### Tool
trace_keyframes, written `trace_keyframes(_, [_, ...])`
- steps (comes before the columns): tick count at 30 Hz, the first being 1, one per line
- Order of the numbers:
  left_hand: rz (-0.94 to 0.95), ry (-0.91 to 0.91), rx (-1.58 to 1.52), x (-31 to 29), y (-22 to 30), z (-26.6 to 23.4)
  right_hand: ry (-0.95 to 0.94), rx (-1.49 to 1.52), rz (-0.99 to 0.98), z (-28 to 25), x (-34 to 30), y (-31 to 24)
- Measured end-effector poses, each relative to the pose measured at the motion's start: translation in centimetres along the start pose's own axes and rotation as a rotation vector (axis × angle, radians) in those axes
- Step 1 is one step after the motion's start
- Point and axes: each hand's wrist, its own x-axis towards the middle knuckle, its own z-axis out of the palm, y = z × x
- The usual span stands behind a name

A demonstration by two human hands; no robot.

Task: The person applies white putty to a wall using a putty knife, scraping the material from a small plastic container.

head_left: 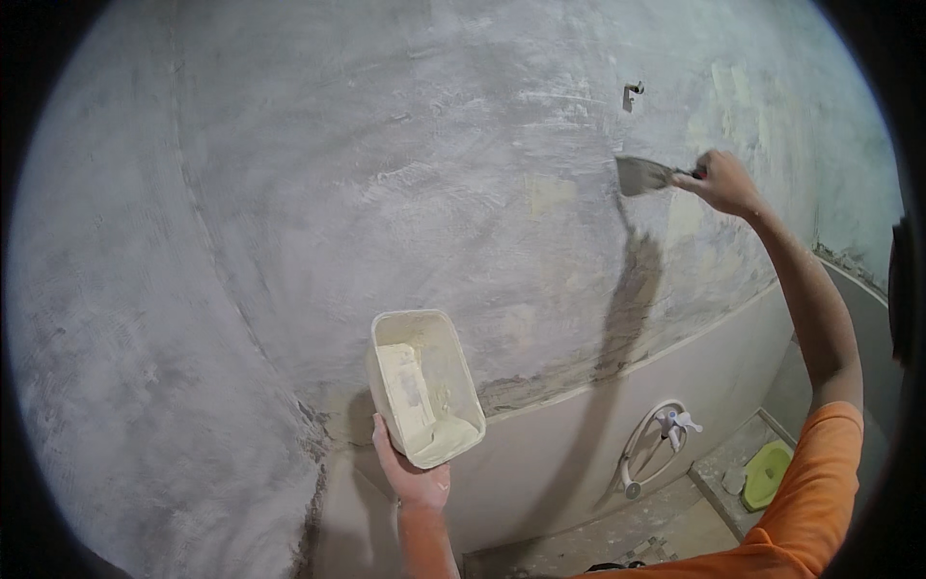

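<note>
My left hand (413, 473) is wrapped round the lower end of a cream plastic tub (455, 359), which is tipped so its open side shows. Pale yellow putty (446, 439) lies in its lower end and smears its inner walls. Up at the right, my right hand (721, 183) grips the handle of a putty knife (640, 176). The knife's wide grey blade points left and lies against or very close to the grey plastered wall (318, 193); I cannot tell which. A pale yellow patch (550, 195) marks the wall left of the blade.
A small metal pipe fitting (632, 95) sticks out of the wall above the knife. Smooth light panelling (540, 454) covers the lower wall, carrying a white tap with a looped hose (666, 429). A green squat toilet pan (769, 475) sits at the lower right. The wall bends at a left corner.
</note>
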Motion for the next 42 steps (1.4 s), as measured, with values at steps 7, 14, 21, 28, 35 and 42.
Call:
trace_keyframes(7, [-0.113, -0.012, 0.039, 1.8, -1.9, 2.0, -0.288, 0.124, -0.224, 2.2, 2.4, -14.9])
trace_keyframes(14, [-0.173, -0.005, 0.046, 3.6, -7.6, 2.6, -0.295, 0.120, -0.063, 5.2, 4.9, -9.4])
trace_keyframes(21, [-0.061, 0.043, -0.043, 3.9, -9.8, 1.3, -0.230, -0.005, 0.175, 3.8, 1.7, 9.8])
trace_keyframes(28, [0.030, 0.096, -0.034, 2.1, -9.6, 2.3, 0.002, 0.033, 0.111, 3.4, -2.2, 8.7])
trace_keyframes(35, [0.018, 0.261, 0.022, 0.1, -9.2, 4.8, -0.291, 0.238, -0.186, 1.4, -6.1, -1.6])
trace_keyframes(42, [0.259, -0.021, 0.061, -0.6, -11.3, 2.3, -0.489, 0.362, -0.622, -1.0, -10.8, -10.4])
